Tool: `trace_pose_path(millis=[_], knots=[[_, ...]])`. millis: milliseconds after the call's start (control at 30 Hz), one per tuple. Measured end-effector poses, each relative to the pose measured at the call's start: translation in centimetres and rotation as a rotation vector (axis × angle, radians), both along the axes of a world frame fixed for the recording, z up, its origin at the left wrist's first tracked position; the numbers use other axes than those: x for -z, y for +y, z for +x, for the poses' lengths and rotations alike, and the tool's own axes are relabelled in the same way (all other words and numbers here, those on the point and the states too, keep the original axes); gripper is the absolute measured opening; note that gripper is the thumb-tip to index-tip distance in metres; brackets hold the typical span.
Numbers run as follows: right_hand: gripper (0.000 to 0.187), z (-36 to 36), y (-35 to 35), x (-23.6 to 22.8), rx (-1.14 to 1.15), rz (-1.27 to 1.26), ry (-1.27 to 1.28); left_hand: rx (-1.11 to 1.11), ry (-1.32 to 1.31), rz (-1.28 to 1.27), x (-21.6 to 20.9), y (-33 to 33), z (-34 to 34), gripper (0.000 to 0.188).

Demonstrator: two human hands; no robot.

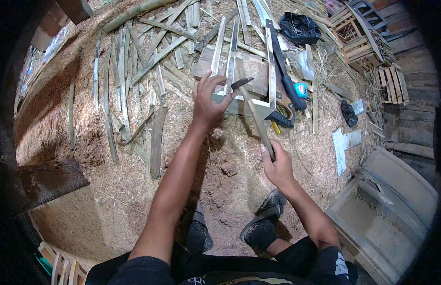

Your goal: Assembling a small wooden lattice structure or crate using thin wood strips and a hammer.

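Note:
My right hand [280,166] is wrapped round the lower part of a hammer's wooden handle. The hammer [254,113] slants up to the left, its dark metal head over the near end of a wooden slat frame [237,107]. My left hand [211,99] grips the frame's near left corner, thumb on the near side and fingers beyond it. Whether a nail is between those fingertips I cannot make out. The frame has several long pale slats running away from me and a crosswise board at the near end. It rests on a wooden block [207,59].
Right of the frame lie a long black tool [279,57], a black-handled saw [286,116] and a turquoise tape measure [300,90]. Loose strips [121,76] cover the left ground. Black plastic [300,27], slatted crates [358,42] and a grey bin [372,213] stand right.

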State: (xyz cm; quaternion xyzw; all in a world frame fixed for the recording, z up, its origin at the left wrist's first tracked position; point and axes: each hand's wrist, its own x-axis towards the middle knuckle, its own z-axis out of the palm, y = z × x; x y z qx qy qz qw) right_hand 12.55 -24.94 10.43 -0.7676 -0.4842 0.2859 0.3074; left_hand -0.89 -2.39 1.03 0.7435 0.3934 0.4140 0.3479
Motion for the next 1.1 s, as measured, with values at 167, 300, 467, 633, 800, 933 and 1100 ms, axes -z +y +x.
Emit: trace_pose_path(millis=[167, 300, 467, 633, 800, 933, 1100], knots=[[0.030, 0.3, -0.1, -1.4, -0.003, 0.032, -0.024, 0.142, -0.147, -0.090, 0.1, 0.5, -1.1, 0.065], [0.033, -0.1, 0.3, -2.1, -0.003, 0.038, 0.020, -0.155, -0.386, -0.707, 0.2, 4.3, -0.5, 0.078], [0.032, -0.2, -0.2, -0.9, 0.023, 0.006, 0.063, 0.289, 0.109, -1.031, -1.9, 8.3, 0.8, 0.054], [0.033, -1.1, -0.5, -0.6, 0.034, -0.032, 0.094, 0.289, 0.145, -0.970, 0.4, 7.6, 0.9, 0.031], [0.041, -0.7, 0.1, -2.5, 0.015, -0.003, 0.044, 0.284, 0.124, -0.990, 0.7, 7.9, 0.9, 0.034], [0.048, -0.3, 1.0, -4.1, -0.082, 0.020, 0.029, 0.349, 0.254, -0.849, 2.8, 9.3, -0.3, 0.040], [0.048, 0.3, 0.9, -4.9, -0.071, 0.099, -0.026, 0.302, 0.318, -0.929, -0.1, 8.0, 0.9, 0.043]])
